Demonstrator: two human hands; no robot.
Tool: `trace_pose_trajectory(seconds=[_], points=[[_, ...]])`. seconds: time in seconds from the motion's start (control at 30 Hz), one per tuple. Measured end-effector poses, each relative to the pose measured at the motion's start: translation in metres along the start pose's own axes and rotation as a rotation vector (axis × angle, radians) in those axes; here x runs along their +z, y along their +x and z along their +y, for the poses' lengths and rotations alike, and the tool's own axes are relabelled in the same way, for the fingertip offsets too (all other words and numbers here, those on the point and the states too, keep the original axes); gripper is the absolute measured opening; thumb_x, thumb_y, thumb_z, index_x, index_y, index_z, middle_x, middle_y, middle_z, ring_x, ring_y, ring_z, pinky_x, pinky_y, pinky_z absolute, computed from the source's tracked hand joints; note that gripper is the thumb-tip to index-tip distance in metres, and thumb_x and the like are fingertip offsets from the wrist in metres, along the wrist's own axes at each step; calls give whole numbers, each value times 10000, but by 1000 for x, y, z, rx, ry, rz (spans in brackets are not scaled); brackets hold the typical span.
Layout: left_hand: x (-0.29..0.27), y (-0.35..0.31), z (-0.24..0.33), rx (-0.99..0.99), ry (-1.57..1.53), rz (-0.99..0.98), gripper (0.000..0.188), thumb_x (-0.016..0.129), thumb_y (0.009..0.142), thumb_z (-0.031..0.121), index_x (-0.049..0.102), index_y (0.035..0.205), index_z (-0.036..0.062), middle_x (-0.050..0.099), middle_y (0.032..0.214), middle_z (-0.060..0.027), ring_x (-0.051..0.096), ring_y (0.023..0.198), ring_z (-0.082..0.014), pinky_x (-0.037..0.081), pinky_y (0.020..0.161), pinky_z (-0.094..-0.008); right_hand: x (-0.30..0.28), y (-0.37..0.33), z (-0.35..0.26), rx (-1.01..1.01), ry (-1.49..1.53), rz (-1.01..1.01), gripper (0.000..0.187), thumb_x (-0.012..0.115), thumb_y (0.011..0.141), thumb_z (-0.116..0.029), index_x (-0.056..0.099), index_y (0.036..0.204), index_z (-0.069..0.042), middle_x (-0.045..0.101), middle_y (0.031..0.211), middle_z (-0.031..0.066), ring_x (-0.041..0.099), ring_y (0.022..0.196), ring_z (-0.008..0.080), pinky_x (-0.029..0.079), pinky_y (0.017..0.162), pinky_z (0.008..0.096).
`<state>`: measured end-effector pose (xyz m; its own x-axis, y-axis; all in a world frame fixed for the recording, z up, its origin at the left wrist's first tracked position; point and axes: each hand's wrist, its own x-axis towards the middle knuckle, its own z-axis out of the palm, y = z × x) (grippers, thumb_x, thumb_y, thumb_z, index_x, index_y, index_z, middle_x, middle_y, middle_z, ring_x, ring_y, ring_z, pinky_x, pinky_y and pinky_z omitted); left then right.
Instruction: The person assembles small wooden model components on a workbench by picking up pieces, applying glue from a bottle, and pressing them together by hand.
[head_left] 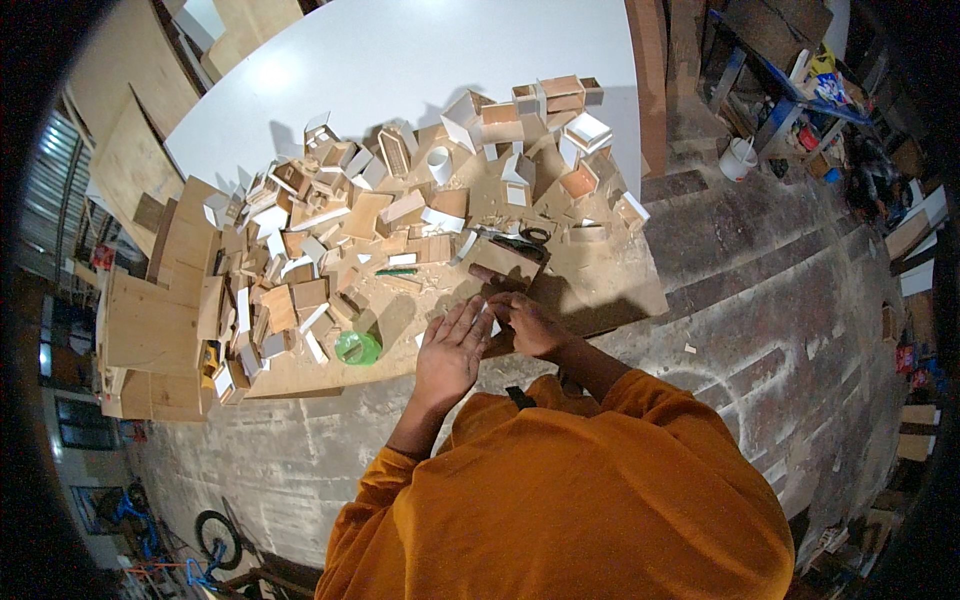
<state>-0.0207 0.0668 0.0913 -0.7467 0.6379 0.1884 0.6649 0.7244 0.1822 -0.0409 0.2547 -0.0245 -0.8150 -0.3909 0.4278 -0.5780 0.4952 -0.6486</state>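
Note:
At the near edge of the worktable (640, 270), my two hands meet fingertip to fingertip. My left hand (452, 348) has its fingers pressed together against a small white piece (496, 326), whose shape is mostly covered. My right hand (533, 325) is closed, pinching at the same piece from the other side. Just beyond them lies a brown wooden board (508, 262), with black-handled scissors (535, 237) past it. A slim green tool (397, 272) rests among wood scraps ahead of my left hand. To its left stands a translucent green tub (357, 348).
Many small wood and white-faced offcuts (290, 240) crowd the table's left and middle. A white cup-like cylinder (439, 165) and several small box-like pieces (560, 95) stand farther back. Large wooden panels (155, 320) border the left side. A white bucket (738, 158) sits on the floor at right.

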Motion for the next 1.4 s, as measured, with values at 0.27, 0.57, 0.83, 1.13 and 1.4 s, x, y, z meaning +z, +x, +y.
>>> trace_pose_trajectory(seconds=[0.27,0.57,0.83,1.13,1.4], points=[[-1,0,0,9,7,10,468,527,884,228,479,1339,129,435,1409,-70,423,1277,-262,333,1035,-445,-30,7,-13,130,133,-83,427,554,689,39,562,1116,27,562,1175,193,527,1143,333,441,943,371],[0,1,1,-16,-31,-15,551,529,886,255,391,1389,77,415,1415,-123,355,1331,-292,247,1086,-480,-25,4,-8,310,253,92,375,534,754,-20,570,1124,23,594,1078,235,576,1035,382,458,900,417],[-30,-18,-10,-156,-229,322,476,471,930,198,408,1352,-12,433,1381,-195,362,1312,-368,226,1089,-494,-49,6,-27,277,111,-51,410,570,753,-42,563,1159,10,615,1053,216,612,969,352,490,834,384],[25,-98,-44,-600,-630,415,414,585,817,83,556,1227,24,574,1155,-209,553,1070,-341,424,935,-396,-45,12,-43,276,138,-34,421,701,726,-107,562,1104,14,551,1038,205,593,916,344,507,759,394],[43,-85,-39,-483,-441,350,457,704,724,124,594,1162,50,579,1136,-161,538,1059,-352,448,900,-398,-28,6,-26,291,-9,-110,365,705,711,-89,572,1026,39,531,1009,204,556,934,383,474,788,439]])
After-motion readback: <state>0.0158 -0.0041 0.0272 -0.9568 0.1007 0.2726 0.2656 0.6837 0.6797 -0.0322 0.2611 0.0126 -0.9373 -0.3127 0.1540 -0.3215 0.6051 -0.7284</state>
